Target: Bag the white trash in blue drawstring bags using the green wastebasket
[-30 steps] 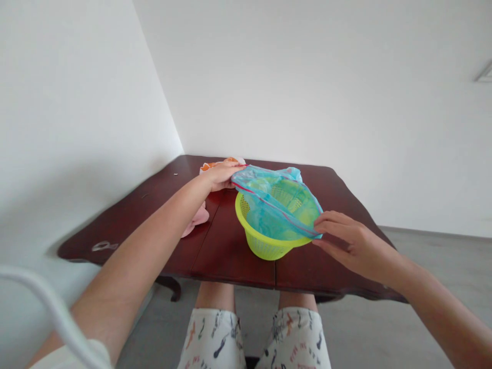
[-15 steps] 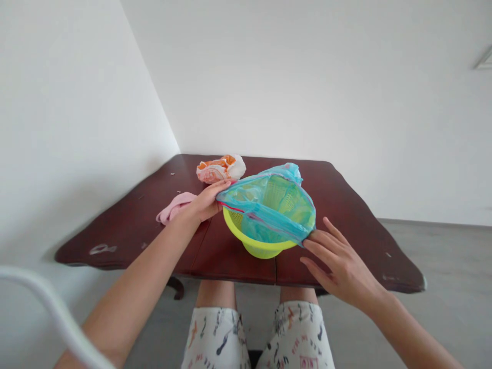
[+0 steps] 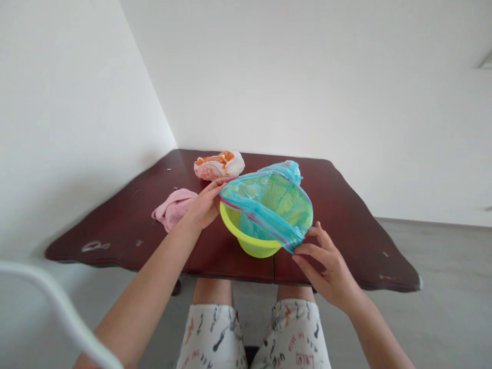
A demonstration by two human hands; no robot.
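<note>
Bag (image 3: 265,215), mid-frame, mouth open inside the basket (image 3: 258,250) on the tabletop (image 3: 332,205). Versus half a second ago: near edge drawn lower over the basket's front-right; front-left rim bare, so coverage judged partial. Left hand (image 3: 207,204) pinches the left edge; right hand (image 3: 325,262) pinches the near corner.

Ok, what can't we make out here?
All head view:
Yellow-green basket: far outer side, behind blue plastic bag.
Orange-and-white plastic bag: inside, hidden by its folds.
Pink cloth: lower right, behind left wrist.
White cord: ends, cut off by left and bottom edges.
Wall fixture: type unclear, cut off by right edge.
</note>
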